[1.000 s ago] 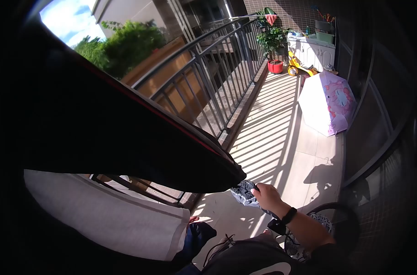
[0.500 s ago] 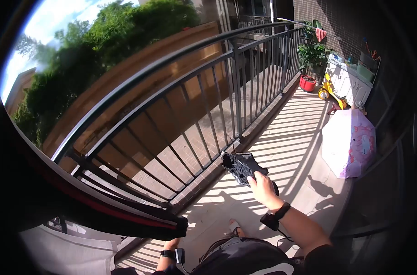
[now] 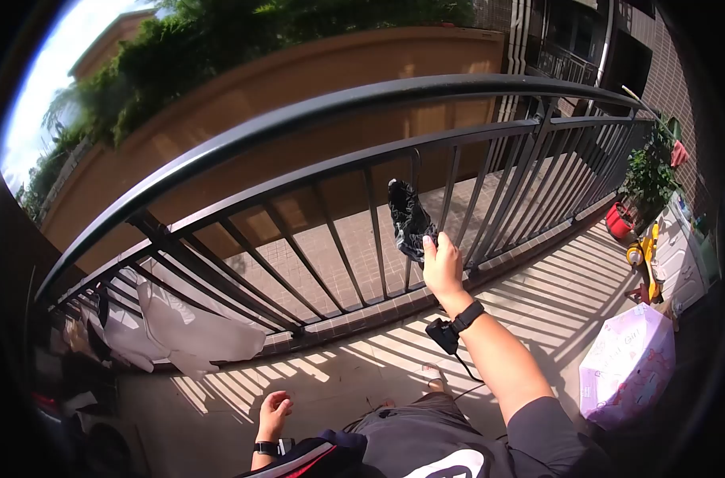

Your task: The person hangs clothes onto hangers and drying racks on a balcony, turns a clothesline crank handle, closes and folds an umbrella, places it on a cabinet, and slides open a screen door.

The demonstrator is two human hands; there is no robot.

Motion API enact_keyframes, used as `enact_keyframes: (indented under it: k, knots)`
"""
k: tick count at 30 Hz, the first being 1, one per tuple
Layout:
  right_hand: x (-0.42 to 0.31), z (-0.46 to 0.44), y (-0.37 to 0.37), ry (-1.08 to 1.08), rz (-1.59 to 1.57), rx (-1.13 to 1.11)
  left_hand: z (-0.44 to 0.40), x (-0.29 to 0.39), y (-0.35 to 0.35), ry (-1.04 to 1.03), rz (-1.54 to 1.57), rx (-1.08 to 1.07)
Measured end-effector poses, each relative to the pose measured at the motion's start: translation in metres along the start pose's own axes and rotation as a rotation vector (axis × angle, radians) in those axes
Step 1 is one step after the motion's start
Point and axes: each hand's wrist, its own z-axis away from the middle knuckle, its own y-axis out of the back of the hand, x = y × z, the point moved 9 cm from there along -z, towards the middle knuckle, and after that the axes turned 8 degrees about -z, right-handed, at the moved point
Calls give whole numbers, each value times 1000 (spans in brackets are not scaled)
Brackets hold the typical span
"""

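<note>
My right hand (image 3: 444,267) is raised in front of the railing, closed on a crumpled black garment (image 3: 410,219) with grey-looking edges. A thin hook (image 3: 416,155) rises above the garment, like that of a clothes hanger; the rest of it is hidden. My left hand (image 3: 275,414) is low, in front of my body, with its fingers loosely curled and nothing visible in them. A dark garment with a red and white stripe (image 3: 318,460) lies by my left wrist, across my lower front; most of it is out of view.
A dark metal railing (image 3: 338,155) curves across the balcony. Light grey cloth (image 3: 191,319) hangs at its lower left. To the right are an open pink-and-white umbrella (image 3: 627,362), a yellow ride-on toy (image 3: 651,259), a white cabinet (image 3: 683,251) and a plant in a red pot (image 3: 619,221).
My view has turned left. My right hand has lifted the black garment up against the railing. The striped garment has dropped from across the left side, and my left hand now shows.
</note>
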Motion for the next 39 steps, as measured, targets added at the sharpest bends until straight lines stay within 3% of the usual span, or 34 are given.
enact_keyframes:
  k: [2, 6, 9, 12, 13, 17, 21, 23, 27, 28, 30, 31, 33, 35, 37, 39]
  knots:
    - [3, -31, -20, 72, -17, 20, 8, -7, -10, 40, 58, 79]
    - [38, -72, -74, 27, 26, -157, 15, -45, -41, 40, 225, 199]
    - [82, -73, -118, -228, 126, -414, 43, -1, -81, 34, 136, 276]
    - [106, -72, -139, -95, 41, -442, 53, 16, -105, 171, 166, 316]
    - [102, -74, -140, -27, -13, -435, 57, 20, -108, 174, 133, 348]
    - [108, -77, -147, -93, -229, -537, 80, 12, -106, 196, 142, 479]
    - [109, -59, -136, -103, -256, -609, 97, 14, -102, 169, 234, 522]
    - [137, -45, -138, 28, -274, -576, 102, 26, -96, 134, 205, 551]
    - [178, -18, -130, 52, -125, -579, 115, 39, -84, 124, 126, 593]
    - [184, -11, -132, -106, -225, -644, 119, 36, -82, 139, 87, 605]
    - [211, 7, -134, -210, -193, -689, 136, 27, -81, 189, 92, 620]
    - [248, 23, -141, -152, -68, -672, 147, 22, -82, 214, 94, 627]
    - [328, 75, -165, -473, -85, -908, 178, -1, -84, 296, 150, 682]
    - [322, 124, -168, -352, 242, -1348, 218, -33, -89, 365, 130, 729]
    - [280, 157, -161, -198, 416, -1557, 263, -72, -98, 438, 295, 809]
    - [267, 196, -174, 17, 331, -1701, 306, -107, -104, 517, 350, 873]
